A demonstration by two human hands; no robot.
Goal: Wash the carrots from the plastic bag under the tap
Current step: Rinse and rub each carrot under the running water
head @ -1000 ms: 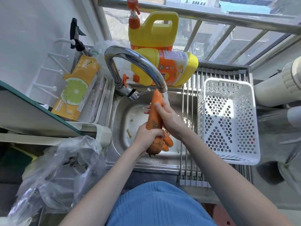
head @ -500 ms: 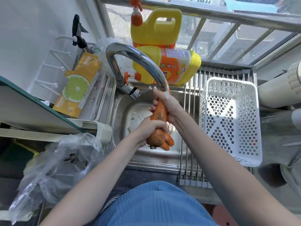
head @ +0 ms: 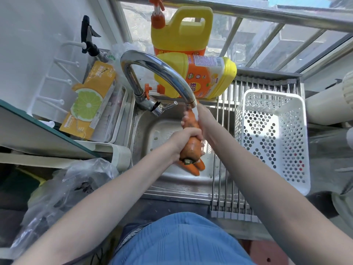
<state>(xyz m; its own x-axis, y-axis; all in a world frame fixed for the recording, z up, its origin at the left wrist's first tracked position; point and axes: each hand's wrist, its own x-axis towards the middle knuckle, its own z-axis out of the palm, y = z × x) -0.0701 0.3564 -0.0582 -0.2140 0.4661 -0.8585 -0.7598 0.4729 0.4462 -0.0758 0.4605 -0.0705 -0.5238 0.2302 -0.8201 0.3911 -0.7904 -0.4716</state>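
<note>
A large orange carrot [head: 191,149] is held upright over the steel sink [head: 145,131], its tip just under the spout of the curved tap [head: 158,73], where water runs. My left hand [head: 186,139] grips the carrot's thick lower part. My right hand [head: 200,118] wraps its upper part near the spout. Two smaller carrots [head: 196,167] lie in the sink below the held one. The crumpled clear plastic bag [head: 63,192] sits on the counter at the lower left.
A white perforated basket [head: 271,138] stands on a roll-up metal rack [head: 227,188] right of the sink. Two yellow detergent jugs [head: 191,54] sit behind the tap. A lime-printed box [head: 89,100] lies in a tray at the left.
My right hand has slid up the carrot toward the spout. The carrot has tilted so its stem end now points toward me, while my left hand keeps its grip.
</note>
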